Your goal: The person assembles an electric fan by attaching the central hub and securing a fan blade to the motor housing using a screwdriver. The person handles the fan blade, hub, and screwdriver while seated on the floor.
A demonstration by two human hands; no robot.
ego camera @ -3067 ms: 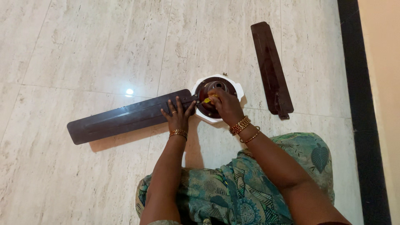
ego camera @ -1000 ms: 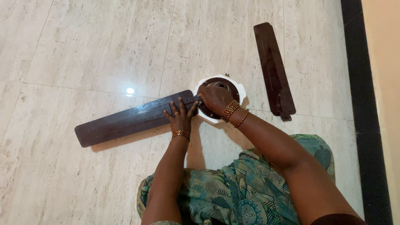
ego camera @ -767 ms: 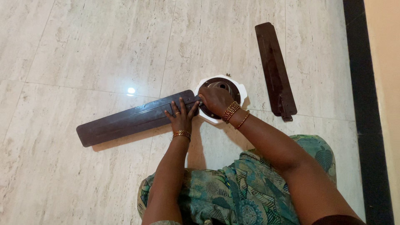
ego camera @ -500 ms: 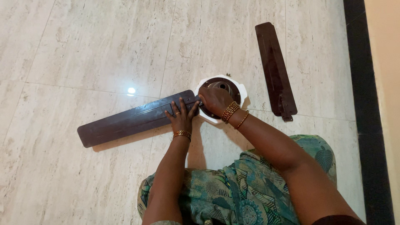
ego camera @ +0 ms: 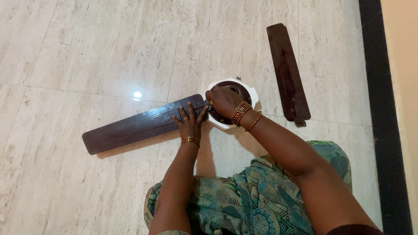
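The right hand (ego camera: pixel 223 101) has rolled over, seemingly hiding the yellow tool.

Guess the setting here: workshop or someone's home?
Likely a home. Polished marble-look floor tiles with a dark border strip along a painted wall; the person works seated on the floor, no bench.

Dark brown fan blade (ego camera: pixel 139 125), white-rimmed brown motor hub (ego camera: pixel 250 93), cream veined floor tiles (ego camera: pixel 96 48), teal patterned garment (ego camera: pixel 244 200)

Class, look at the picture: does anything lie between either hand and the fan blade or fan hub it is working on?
Nothing visible does. The left hand lies flat on the blade, and the right hand rests directly on the hub where the blade meets it.
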